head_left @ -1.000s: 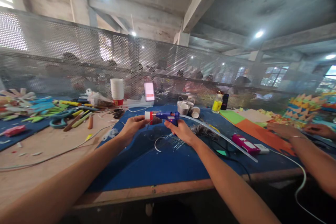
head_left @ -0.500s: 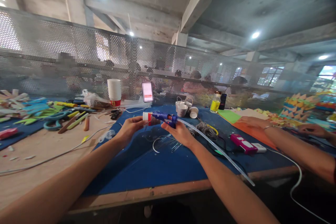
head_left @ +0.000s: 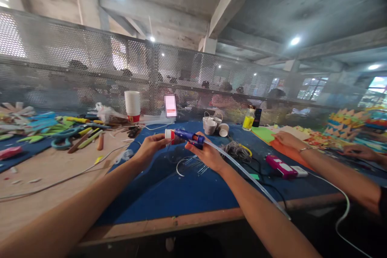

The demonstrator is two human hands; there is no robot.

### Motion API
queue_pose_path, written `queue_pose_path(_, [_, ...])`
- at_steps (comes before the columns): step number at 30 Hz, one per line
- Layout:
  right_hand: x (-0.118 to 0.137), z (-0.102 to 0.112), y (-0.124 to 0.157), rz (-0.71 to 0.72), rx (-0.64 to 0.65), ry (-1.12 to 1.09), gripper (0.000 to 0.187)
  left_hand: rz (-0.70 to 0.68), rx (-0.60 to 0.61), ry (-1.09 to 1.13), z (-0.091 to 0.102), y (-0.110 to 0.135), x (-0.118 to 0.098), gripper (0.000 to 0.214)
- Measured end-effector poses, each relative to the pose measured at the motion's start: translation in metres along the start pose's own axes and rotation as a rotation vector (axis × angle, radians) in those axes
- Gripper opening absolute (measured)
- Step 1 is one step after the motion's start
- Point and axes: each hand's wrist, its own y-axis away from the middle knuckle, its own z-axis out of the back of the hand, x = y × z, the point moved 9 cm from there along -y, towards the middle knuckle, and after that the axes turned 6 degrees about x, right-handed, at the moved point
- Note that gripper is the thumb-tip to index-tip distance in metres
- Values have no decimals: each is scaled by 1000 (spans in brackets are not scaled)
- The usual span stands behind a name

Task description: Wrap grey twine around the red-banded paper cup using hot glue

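My left hand (head_left: 152, 147) grips a small white-and-red paper cup (head_left: 173, 136), which lies on its side in the fingers above the blue table mat (head_left: 145, 199). In my right hand (head_left: 208, 154) is a blue hot glue gun (head_left: 189, 136), fingers wrapped round its handle. Its front end points left and is at the cup; whether the two touch I cannot tell. A long translucent glue stick (head_left: 242, 168) sticks out of the gun's back, passing over my right forearm. Under my hands lie thin clear sticks (head_left: 196, 165) and a curved white strip (head_left: 179, 167).
Behind are small paper cups (head_left: 210, 125), stacked white cups (head_left: 132, 102), a lit phone (head_left: 171, 105) and a yellow-labelled bottle (head_left: 248, 119). Left lie scissors (head_left: 62, 140) and tools. Grey twine (head_left: 237, 151), a magenta box (head_left: 281, 167) and a co-worker's hand (head_left: 288, 139) are right.
My hands, the cup and the glue gun stay nearly in place. The glue stick's rear end has shifted slightly lower. The co-worker's arm has moved a little.
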Motion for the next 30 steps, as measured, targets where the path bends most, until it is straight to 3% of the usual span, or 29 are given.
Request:
queue_pose_path(5, [-15, 4, -1, -64, -58, 144, 38, -35, -39, -25, 8, -4, 1, 31])
queue_pose_path(13, [-20, 0, 0, -126, -13, 259, 43, -70, -107, -59, 10, 0, -9, 34])
queue_pose_path(19, [-19, -1, 0, -120, -6, 259, 44, -78, -60, -130, -1, 8, -22, 36])
queue_pose_path(30, [-19, -1, 0, -138, 4, 292, 44, -65, -30, -146, -3, 9, -19, 37])
